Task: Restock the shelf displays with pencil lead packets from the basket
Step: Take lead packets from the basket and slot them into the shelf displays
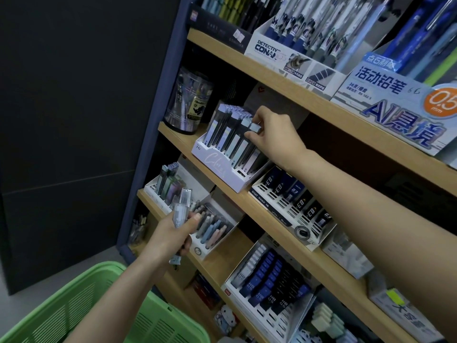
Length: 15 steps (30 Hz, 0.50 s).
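Basket (74, 305): green plastic, slatted, bottom left, just below L forearm. Close by so refills are an easy reach. Contents hidden, can't tell what's left.

Left hand (168, 235): fingers curled round a small bunch of clear packets (183, 201), thumb pressed on front. Held up near the lower shelf, probably as a ready supply so R hand needn't go back to the basket each time.

Clear tub (188, 100): far L end of middle shelf (178, 137), pens inside, apart from the work.

White display box (215, 167): on middle shelf, tilted back, slotted. Rows of dark lead packets w/ pale caps stand in slots so labels face out. Front R slots look vacant.

Lead packet (255, 127): at R end of back rows, standing in the box, pale-blue cap showing.

Right hand (272, 129): thumb + fingertips pinch that packet's cap, other fingers tucked. Grip at the top prob. to steer the bottom end into its slot.

Step, as I judge: seating one packet, more to go from the L-hand bunch.

Risk: neighbours packed tight; a skewed push could tip the row.

Dark-blue display (291, 201): next box R on same shelf, under R forearm, several slots bare.

HB display (267, 280): shelf below, blue/black/white packets, front slots bare. Likely also needs stock.

Top shelf: Conan pen box (284, 53) and 0.5 mm pencil box (395, 95), not part of this job.
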Available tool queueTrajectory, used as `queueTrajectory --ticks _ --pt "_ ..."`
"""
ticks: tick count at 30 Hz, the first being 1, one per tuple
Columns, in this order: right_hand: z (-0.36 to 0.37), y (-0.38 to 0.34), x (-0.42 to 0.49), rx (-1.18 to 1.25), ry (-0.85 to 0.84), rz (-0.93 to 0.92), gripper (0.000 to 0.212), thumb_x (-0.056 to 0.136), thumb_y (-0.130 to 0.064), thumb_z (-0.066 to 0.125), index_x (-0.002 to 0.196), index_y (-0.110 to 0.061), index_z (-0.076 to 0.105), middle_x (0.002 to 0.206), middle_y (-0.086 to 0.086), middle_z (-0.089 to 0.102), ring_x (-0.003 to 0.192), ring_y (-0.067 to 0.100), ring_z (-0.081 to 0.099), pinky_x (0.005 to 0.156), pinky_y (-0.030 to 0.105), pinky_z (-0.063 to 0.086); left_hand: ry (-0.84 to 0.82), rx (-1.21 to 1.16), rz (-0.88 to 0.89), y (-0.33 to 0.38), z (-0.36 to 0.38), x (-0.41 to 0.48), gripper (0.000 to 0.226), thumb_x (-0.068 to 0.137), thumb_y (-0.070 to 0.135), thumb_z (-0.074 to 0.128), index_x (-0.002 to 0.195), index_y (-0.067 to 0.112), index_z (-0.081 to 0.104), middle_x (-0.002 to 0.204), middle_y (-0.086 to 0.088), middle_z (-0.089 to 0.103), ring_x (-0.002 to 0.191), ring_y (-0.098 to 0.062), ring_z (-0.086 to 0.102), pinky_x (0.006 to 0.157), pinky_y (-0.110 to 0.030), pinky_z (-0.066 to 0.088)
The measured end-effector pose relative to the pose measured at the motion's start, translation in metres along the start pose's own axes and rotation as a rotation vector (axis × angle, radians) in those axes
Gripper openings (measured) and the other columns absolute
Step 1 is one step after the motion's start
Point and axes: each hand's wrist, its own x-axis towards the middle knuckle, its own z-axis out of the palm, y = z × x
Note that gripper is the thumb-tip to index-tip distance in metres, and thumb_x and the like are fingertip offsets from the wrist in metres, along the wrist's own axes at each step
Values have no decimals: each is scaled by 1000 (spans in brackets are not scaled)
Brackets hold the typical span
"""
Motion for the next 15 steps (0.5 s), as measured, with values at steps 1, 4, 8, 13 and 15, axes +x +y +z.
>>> queueTrajectory --ticks 1,4,8,13,15 --pt "-1 -2 0 -39 -12 -14 32 91 -26 64 113 -7 52 97 14 65 88 31 62 76 42 52 1 0 3 0 0 0 18 95 26 55 87 11 51 51 0 43 39 -10 38 42 -23 34" --pt "-4 -5 1 -137 -22 -60 34 90 -27 64 114 -5 53 113 14 56 96 31 57 79 40 49 -2 0 8 1 2 -3 18 95 25 55 93 7 53 53 -1 43 40 -10 39 41 -22 35" --pt "-5 -5 -2 -137 -3 -9 34 89 -26 65 115 -4 59 115 12 49 98 30 55 81 38 47 -6 1 15 2 2 -7 21 95 26 56 98 5 54 51 0 43 41 -9 39 42 -22 35" --pt "-1 -6 -12 -307 -25 -93 22 97 -24 53 97 -3 58 108 13 48 96 30 52 70 35 41 -10 19 14 2 1 -10 18 95 25 56 94 7 52 56 -1 43 40 -9 39 42 -22 35" --pt "1 -7 -12 -314 -17 -77 29 99 -27 47 111 -3 58 115 13 48 106 29 49 75 35 43 -9 10 16 5 1 -12 20 95 24 56 99 5 54 56 -1 43 39 -8 39 40 -21 34"
